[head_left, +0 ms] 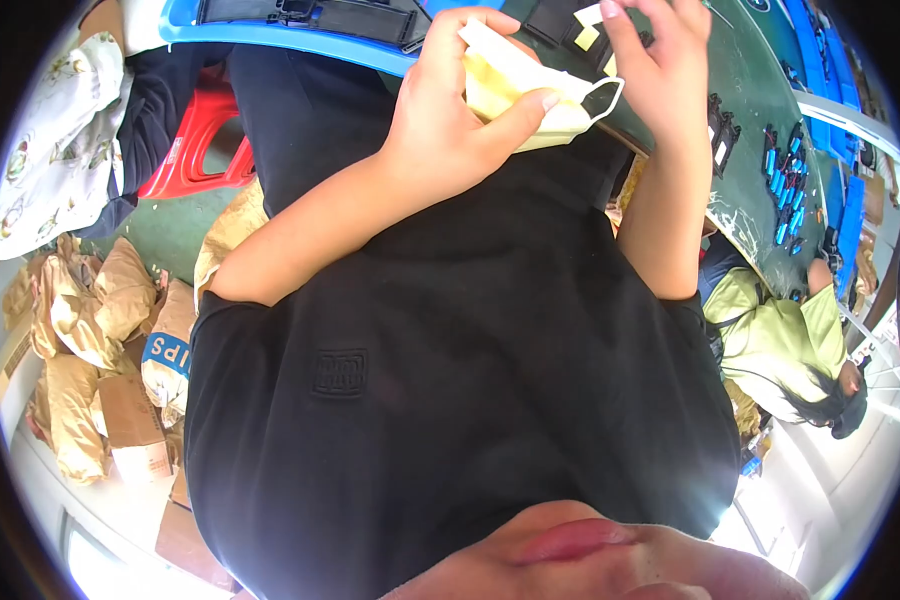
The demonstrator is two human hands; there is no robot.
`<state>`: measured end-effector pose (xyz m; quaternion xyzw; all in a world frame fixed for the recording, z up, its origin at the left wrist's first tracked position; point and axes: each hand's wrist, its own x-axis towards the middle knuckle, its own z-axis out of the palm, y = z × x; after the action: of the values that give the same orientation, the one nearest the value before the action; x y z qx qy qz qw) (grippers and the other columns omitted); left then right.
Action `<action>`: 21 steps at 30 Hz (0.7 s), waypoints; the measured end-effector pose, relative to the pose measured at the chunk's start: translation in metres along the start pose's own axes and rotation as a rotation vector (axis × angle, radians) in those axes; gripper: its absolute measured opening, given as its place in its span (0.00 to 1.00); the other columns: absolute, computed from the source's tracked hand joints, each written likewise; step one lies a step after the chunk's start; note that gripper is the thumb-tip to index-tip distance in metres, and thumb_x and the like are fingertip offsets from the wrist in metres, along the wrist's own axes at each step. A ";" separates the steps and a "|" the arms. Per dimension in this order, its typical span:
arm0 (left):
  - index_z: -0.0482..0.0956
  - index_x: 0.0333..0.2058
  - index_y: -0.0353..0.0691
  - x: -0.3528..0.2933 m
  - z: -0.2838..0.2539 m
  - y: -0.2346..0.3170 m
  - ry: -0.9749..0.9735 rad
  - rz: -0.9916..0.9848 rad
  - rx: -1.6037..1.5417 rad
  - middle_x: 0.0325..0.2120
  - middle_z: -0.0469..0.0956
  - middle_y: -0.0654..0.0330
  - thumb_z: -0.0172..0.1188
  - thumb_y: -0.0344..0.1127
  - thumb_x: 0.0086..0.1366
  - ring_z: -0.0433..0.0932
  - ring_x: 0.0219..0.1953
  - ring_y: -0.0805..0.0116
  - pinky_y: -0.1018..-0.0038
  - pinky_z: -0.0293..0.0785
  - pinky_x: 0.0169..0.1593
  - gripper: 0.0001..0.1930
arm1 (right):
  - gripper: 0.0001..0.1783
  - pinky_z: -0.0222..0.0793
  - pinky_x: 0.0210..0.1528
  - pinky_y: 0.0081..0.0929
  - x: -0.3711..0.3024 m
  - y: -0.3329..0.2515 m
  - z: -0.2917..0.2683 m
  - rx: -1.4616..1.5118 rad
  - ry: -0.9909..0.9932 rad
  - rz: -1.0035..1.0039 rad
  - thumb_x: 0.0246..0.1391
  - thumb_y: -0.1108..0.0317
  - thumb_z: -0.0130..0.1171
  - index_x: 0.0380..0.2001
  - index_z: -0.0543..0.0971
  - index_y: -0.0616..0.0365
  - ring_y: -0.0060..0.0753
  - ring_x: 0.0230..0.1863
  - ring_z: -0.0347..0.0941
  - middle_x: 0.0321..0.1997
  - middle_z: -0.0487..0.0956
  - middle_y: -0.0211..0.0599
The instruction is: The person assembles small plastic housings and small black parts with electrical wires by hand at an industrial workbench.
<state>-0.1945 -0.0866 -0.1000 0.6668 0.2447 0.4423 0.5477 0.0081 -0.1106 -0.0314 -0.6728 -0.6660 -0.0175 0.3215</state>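
My left hand (pixel 455 125) is closed around a folded bundle of pale yellow sheets with white backing (pixel 505 85), its thumb pressed across the front. A thin white strip at the bundle's right end curls into a loop. Up and to the right, my right hand (pixel 665 60) is raised with thumb and fingers pinched together. At its fingertips is a small pale yellow piece (pixel 588 30), apart from the bundle. Just beyond my left hand lies a blue tray (pixel 280 38) with flat black plastic parts (pixel 350 18) in it.
On the green table (pixel 745 190) at right lie black parts (pixel 720 140) and several small blue cylinders with wires (pixel 788 185). A person in a yellow-green top (pixel 785 330) is beyond. A red stool (pixel 200 140), another person's patterned garment (pixel 55 145) and brown sacks (pixel 105 300) are at left.
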 end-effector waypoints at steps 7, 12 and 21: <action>0.64 0.56 0.38 -0.006 -0.007 0.000 0.028 0.007 -0.082 0.40 0.80 0.54 0.71 0.25 0.62 0.83 0.42 0.67 0.72 0.79 0.47 0.29 | 0.05 0.61 0.67 0.44 0.008 0.008 0.020 -0.019 -0.143 -0.006 0.51 0.76 0.66 0.32 0.81 0.59 0.60 0.64 0.65 0.63 0.70 0.54; 0.65 0.56 0.38 -0.005 -0.011 0.000 0.019 -0.021 -0.102 0.41 0.81 0.54 0.69 0.24 0.62 0.84 0.43 0.66 0.70 0.82 0.45 0.27 | 0.06 0.61 0.67 0.45 0.008 0.011 0.026 -0.028 -0.175 0.002 0.49 0.75 0.68 0.32 0.83 0.58 0.59 0.65 0.65 0.63 0.71 0.53; 0.63 0.57 0.37 -0.004 -0.011 -0.004 0.021 0.072 -0.076 0.40 0.81 0.54 0.67 0.22 0.61 0.84 0.42 0.65 0.69 0.81 0.46 0.28 | 0.07 0.59 0.65 0.50 0.004 -0.001 0.032 -0.352 -0.101 -0.043 0.41 0.66 0.75 0.29 0.91 0.49 0.52 0.65 0.67 0.61 0.78 0.40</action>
<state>-0.2055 -0.0832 -0.1056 0.6493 0.2093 0.4775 0.5537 -0.0058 -0.0926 -0.0549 -0.7045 -0.6821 -0.1068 0.1643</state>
